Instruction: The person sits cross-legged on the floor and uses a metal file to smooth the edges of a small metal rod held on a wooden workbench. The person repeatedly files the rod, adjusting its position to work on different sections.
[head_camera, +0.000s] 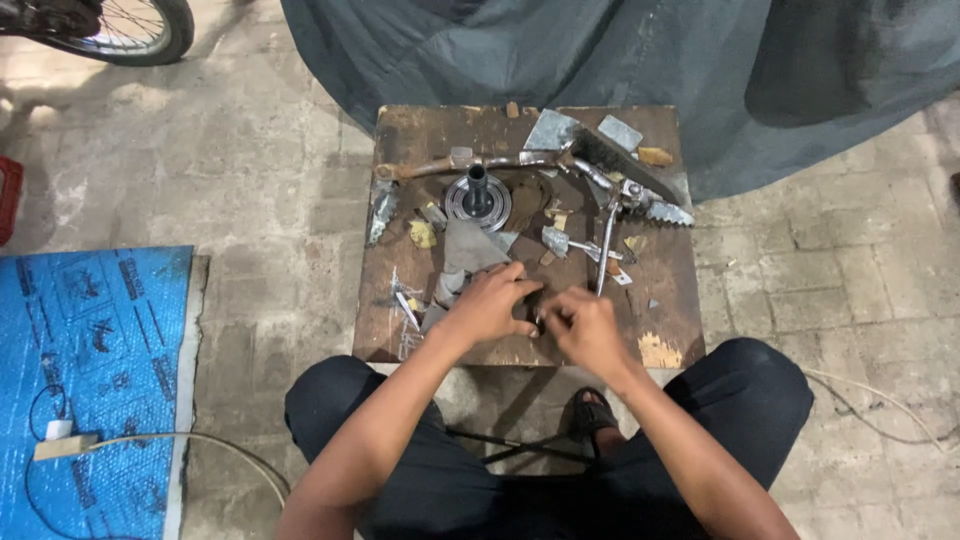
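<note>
Small dark part (536, 318), too tiny for me to identify, sits pinched between my two hands at the near edge of the wooden table (672, 300). My left hand (487, 303) curls over it, seemingly steadying it, while my right hand (581, 325) pinches it at the fingertips. Metal scraps (470, 246), a wire brush (625, 165) and a round flanged piece (477, 197) lie further back, within reach.
</note>
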